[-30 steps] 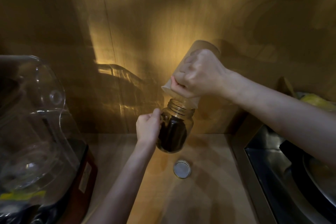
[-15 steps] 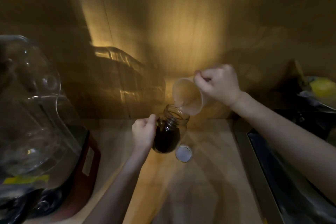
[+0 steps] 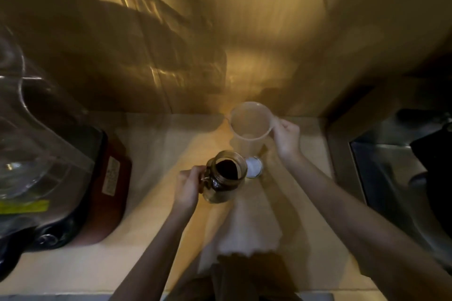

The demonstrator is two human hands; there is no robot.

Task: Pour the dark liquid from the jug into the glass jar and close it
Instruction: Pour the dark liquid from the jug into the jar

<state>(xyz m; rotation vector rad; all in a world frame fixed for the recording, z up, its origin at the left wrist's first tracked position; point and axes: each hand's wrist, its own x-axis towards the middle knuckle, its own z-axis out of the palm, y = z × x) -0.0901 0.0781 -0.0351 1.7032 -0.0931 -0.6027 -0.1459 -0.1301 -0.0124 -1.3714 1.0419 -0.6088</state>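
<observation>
Near the centre of the frame a round glass jar [image 3: 225,176] stands on the pale, smooth countertop [image 3: 156,154], its wide mouth uncovered and facing up. The glass is clear with a ribbed neck, and the dark liquid [image 3: 226,168] inside looks almost black through the opening and the wall. The left hand [image 3: 189,188] is closed around the jar's left side, fingers wrapped against the glass and what looks like a small handle there.

Just above and right of the jar, the jug [image 3: 250,124] is a pale, translucent plastic cylinder with a thin round rim and a small spout at its left edge. It stands upright at the back of the counter and no liquid shows inside. The right hand [image 3: 287,137] is curled shut on the jug's right side; the handle itself is hidden by the fingers.

A small round lid [image 3: 254,166], flat and whitish with a metallic edge, lies on the counter just beside the jar's right side, partly hidden behind it.

At the left of the frame sits a clear, curved plastic container [image 3: 29,129] above a dark red base [image 3: 110,178]. At the right edge is a metal sink [image 3: 381,173]. The wall behind is glossy and amber-lit.

Half a second ago the jug was tipped with its mouth over the jar; now it is upright and apart from it. The jar holds more liquid than a second ago, and the left hand keeps its hold. The lid has not moved.
</observation>
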